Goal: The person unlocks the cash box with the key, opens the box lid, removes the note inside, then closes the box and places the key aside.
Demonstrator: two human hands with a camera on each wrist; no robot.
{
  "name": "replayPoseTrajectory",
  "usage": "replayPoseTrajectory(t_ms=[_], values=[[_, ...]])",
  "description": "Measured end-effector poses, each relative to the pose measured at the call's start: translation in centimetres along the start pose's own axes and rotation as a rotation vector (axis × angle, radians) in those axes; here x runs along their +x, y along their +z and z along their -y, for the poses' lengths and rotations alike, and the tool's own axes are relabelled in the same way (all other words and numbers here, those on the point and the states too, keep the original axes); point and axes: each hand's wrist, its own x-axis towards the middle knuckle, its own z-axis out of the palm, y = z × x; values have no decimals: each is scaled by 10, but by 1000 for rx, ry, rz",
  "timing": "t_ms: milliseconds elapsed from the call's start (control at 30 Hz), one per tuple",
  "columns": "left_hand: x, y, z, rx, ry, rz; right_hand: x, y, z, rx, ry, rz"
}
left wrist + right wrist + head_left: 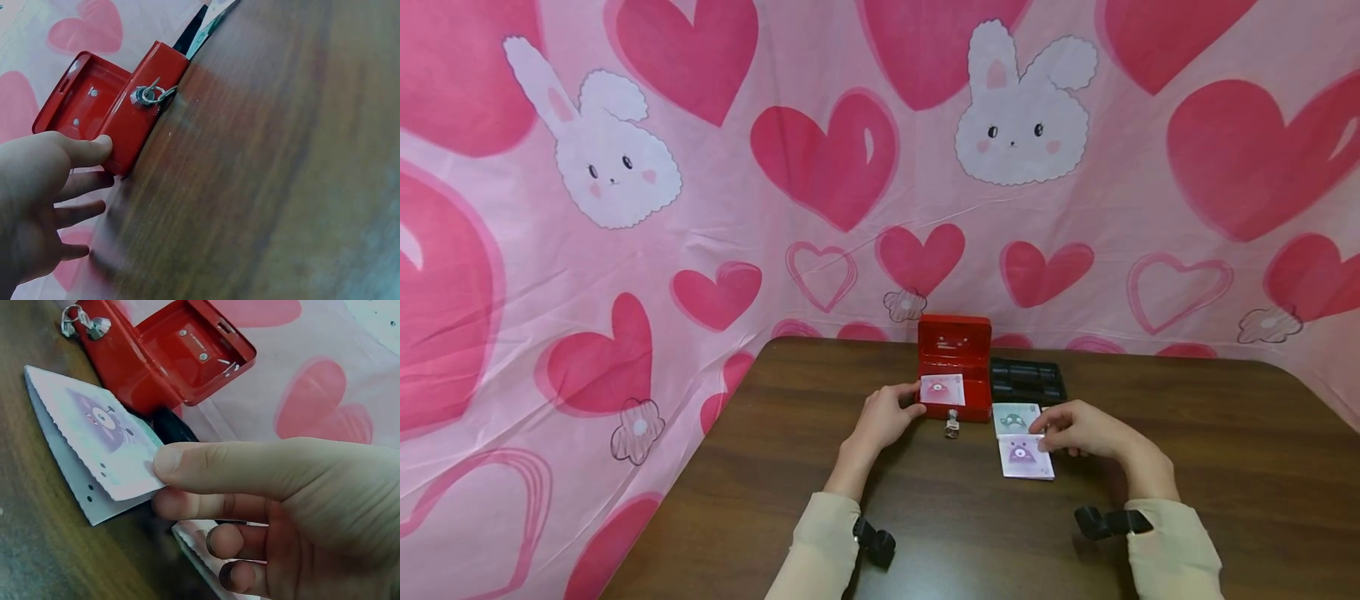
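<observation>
On the brown wooden table (775, 467), my left hand (883, 417) touches the open red metal cash box (955, 367) with fingers spread; my right hand (1075, 429) pinches a purple-printed paper note (1026, 457).

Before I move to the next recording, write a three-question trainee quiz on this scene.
1. True or false: the small red metal cash box has its lid shut.
2. What is the right hand pinching? A) keys B) purple paper note C) black plastic tray
3. Fill in: the left hand thumb touches the ____.

Key: 1 false, the lid stands open; 2 B; 3 red box.
</observation>
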Motion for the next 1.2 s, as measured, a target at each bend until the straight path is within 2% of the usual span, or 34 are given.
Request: replayPoseTrajectory(t_ms=[200, 433, 700, 867, 967, 1200], values=[[1, 1, 1, 13, 14, -10, -3, -4, 9, -72, 29, -99], [-1, 0, 0, 6, 2, 1, 4, -1, 16, -225, -49, -255], [-1, -2, -1, 11, 6, -11, 25, 19, 37, -208, -84, -390], [-1, -1, 1, 7, 6, -5, 44, 35, 50, -248, -97, -478], [-1, -1, 1, 13, 3, -8, 55, 40, 55, -241, -76, -486], [0, -2, 3, 14, 13, -12, 72, 41, 63, -236, -71, -436]])
